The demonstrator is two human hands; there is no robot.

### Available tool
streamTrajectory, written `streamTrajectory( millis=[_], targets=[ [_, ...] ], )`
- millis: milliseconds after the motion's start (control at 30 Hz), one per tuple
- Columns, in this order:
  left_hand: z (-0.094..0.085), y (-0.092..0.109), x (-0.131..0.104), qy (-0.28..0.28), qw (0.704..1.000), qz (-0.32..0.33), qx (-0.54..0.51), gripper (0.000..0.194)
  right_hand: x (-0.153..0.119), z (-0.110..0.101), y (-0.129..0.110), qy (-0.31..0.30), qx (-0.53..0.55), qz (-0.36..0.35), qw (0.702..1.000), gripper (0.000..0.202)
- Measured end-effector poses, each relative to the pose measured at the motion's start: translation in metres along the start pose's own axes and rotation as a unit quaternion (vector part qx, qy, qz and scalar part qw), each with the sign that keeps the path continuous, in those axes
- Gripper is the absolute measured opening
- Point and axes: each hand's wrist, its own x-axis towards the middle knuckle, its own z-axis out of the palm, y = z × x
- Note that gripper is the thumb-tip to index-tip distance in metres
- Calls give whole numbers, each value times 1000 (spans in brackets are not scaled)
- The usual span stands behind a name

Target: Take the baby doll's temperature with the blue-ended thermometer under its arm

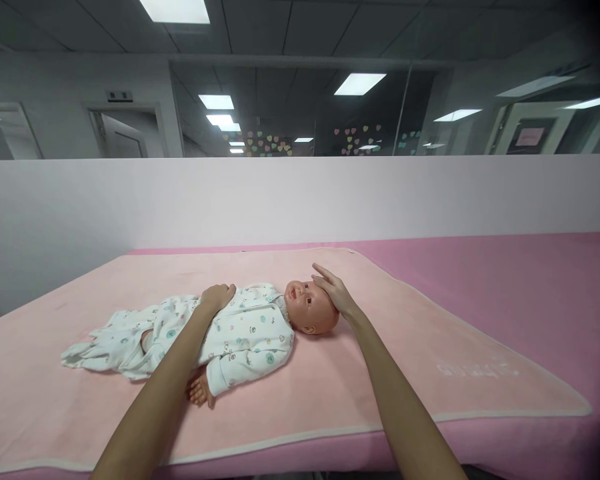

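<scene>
A baby doll (220,333) in a white printed sleepsuit lies on its back at the centre of the frame, head toward the right, on a pale pink mat (430,347). The right hand (334,292) cups the top of its head, fingers open; the left hand (218,297) rests loosely curled on its chest. Steady head support and light chest pressure suit this hold. A darker pink mattress (530,280) lies beneath.
</scene>
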Motion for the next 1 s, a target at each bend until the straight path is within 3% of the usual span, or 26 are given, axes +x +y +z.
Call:
streamTrajectory(
  millis=[133, 333, 1000],
  targets=[
    [0, 0, 0, -2, 1000, -1, 0, 56, -1, 0, -2, -42, -15, 0, 999, 29],
    [-1, 1, -2, -1, 1000, 0, 1, 56, 1, -1, 3, -21, -15, -11, 1000, 33],
    [0, -1, 0, 0, 1000, 3, -2, 55, -2, 0, -2, -34, -12, -7, 999, 28]
  ],
)
